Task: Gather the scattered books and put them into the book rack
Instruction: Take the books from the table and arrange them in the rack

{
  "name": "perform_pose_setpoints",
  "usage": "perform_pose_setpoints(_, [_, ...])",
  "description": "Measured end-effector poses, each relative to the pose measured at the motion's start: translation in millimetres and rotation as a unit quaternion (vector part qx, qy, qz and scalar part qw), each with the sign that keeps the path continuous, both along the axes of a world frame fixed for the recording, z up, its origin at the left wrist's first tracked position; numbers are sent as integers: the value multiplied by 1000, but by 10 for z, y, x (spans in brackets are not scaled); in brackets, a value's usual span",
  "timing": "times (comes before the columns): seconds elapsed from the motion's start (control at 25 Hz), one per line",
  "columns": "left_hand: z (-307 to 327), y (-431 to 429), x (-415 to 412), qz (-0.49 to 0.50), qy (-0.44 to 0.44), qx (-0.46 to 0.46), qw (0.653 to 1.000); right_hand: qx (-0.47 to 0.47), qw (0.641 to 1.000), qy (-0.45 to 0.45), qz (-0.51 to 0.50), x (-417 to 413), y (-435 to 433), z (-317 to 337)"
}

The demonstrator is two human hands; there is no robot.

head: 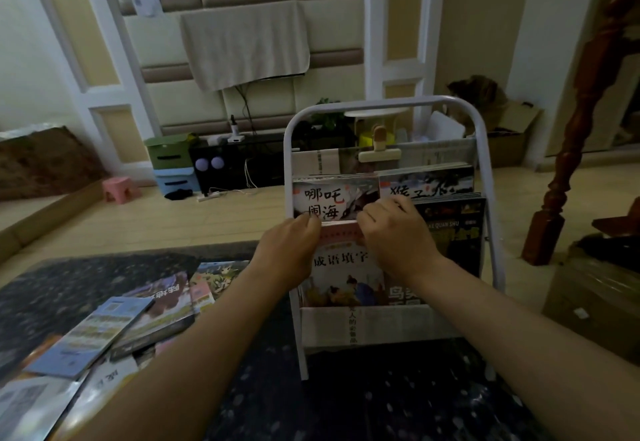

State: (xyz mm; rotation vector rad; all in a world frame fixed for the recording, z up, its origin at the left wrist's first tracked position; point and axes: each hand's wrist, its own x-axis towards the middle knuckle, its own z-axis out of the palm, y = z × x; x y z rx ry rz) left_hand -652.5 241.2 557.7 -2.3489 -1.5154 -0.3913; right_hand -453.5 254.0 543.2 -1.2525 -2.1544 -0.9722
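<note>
Both hands are up at the white book rack (pixel 484 177) standing on the dark counter (pixel 346 406). The left hand (pixel 289 250) and right hand (pixel 394 238) curl over the top edge of a red-topped book (pixel 346 267) that sits upright in the rack's lower front pocket; from here the grip looks like a pinch. Scattered books (pixel 104 329) lie overlapping on the counter, left of the rack.

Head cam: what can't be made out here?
All head view.
Top edge of the red-topped book: covered by the left hand and right hand gripping it.
Book pile on the table: cut off by left and bottom frame edges.
Book bottoms in the rack: hidden by its front panel.
</note>
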Motion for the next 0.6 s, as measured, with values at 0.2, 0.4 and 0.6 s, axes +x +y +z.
perform_pose_setpoints(0.2, [-95,53,-2,-36,9,17,999,-11,998,-48,-37,85,27,-153])
perform_pose_setpoints(0.4, [-170,126,-43,-32,45,47,997,-35,996,-53,-56,88,12,-155])
perform_pose_setpoints(0.6, [-227,154,16,9,68,44,997,-44,989,-121,-74,76,38,-119])
